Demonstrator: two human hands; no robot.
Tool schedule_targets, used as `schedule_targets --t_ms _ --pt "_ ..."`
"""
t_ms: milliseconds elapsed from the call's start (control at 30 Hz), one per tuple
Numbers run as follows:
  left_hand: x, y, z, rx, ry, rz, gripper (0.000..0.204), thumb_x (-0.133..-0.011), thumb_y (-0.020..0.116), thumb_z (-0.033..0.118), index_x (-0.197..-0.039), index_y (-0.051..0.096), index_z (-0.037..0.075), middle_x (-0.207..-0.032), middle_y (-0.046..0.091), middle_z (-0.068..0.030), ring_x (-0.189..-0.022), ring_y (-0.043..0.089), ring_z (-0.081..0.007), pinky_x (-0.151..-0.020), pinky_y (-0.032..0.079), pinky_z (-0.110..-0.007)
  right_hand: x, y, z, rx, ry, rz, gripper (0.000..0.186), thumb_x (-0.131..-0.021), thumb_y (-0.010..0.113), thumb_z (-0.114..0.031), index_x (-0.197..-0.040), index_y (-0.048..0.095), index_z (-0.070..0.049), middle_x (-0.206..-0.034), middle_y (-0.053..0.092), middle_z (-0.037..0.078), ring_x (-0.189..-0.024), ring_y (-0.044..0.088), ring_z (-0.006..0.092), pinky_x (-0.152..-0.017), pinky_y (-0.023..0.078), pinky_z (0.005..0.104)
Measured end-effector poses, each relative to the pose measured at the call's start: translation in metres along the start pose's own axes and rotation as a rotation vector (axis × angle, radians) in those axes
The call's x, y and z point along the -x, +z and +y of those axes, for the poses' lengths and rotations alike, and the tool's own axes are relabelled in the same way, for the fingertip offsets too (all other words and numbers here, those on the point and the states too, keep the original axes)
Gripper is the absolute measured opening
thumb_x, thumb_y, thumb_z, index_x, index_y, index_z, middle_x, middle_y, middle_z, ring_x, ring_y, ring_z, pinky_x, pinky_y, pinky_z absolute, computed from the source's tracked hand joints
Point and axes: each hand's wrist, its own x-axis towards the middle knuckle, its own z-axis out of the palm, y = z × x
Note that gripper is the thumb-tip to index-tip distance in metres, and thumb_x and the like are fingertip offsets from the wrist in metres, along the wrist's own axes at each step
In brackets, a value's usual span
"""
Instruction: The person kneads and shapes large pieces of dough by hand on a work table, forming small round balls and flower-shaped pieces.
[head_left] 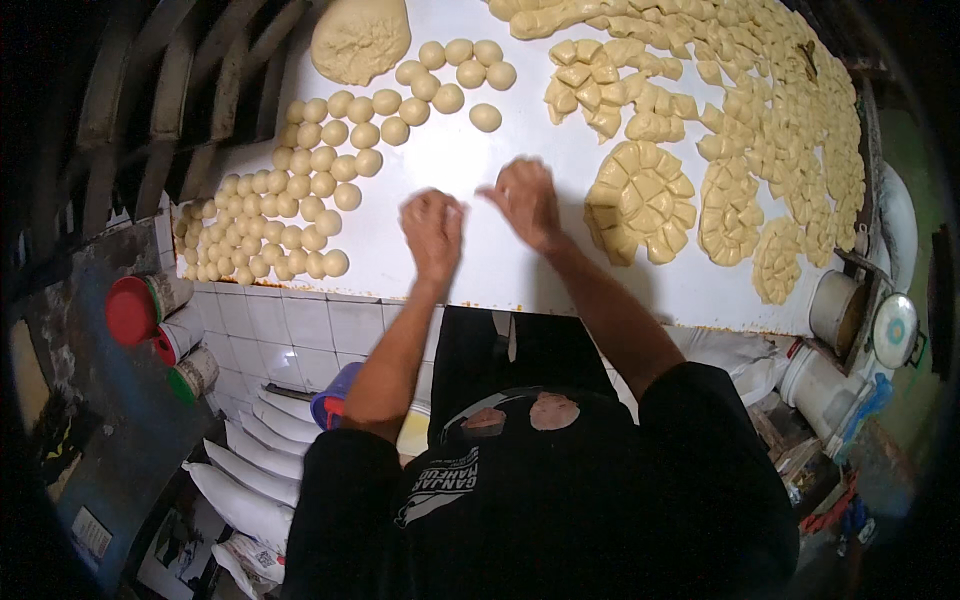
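Note:
On the white tabletop (460, 280), my left hand (434, 232) is curled with its fingers folded down against the surface. Beside it, my right hand (525, 200) is cupped low too, its thumb pointing toward the left hand. Both are slightly smeared by motion, and whatever lies under the palms is hidden. Rows of smooth round dough balls (347, 196) cover the left part of the table, and one dough ball (485, 118) sits apart just beyond my hands. To the right lies a flattened round of dough (640, 200) cut into chunks, the nearest of the cut dough to my right hand.
A large dough lump (361, 40) rests at the far left. Cut dough pieces (780, 130) spread over the right side. Dark slatted racks (170, 90) stand at the left. Below the table are buckets (130, 310), white sacks (250, 490) and a metal pot (836, 308).

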Motion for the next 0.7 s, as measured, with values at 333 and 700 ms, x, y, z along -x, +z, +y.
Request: schedule_targets --t_ms 333,700 --pt "0.008 -0.015 -0.015 -0.073 0.007 -0.06 0.022 -0.092 0.077 0.02 -0.108 0.067 0.007 -0.112 0.063 -0.0122 -0.111 0.055 -0.0368 -0.095 0.042 -0.05 0.004 -0.005 -0.01 -0.023 0.037 0.061 0.029 -0.085 0.085 -0.022 -0.096 0.064 -0.006 -0.097 0.062 0.013 -0.096 0.059 0.0341 -0.086 0.046 0.0478" --pt "0.012 0.009 -0.038 0.102 0.425 -0.249 0.045 -0.09 0.072 0.011 -0.134 0.063 0.005 -0.128 0.064 -0.0166 -0.121 0.06 -0.0368 -0.106 0.049 -0.047 -0.105 -0.087 -0.041 -0.241 0.55 0.105 0.045 -0.097 0.072 -0.03 -0.128 0.059 0.001 -0.107 0.07 0.025 -0.097 0.068 0.0396 -0.089 0.054 0.0459"
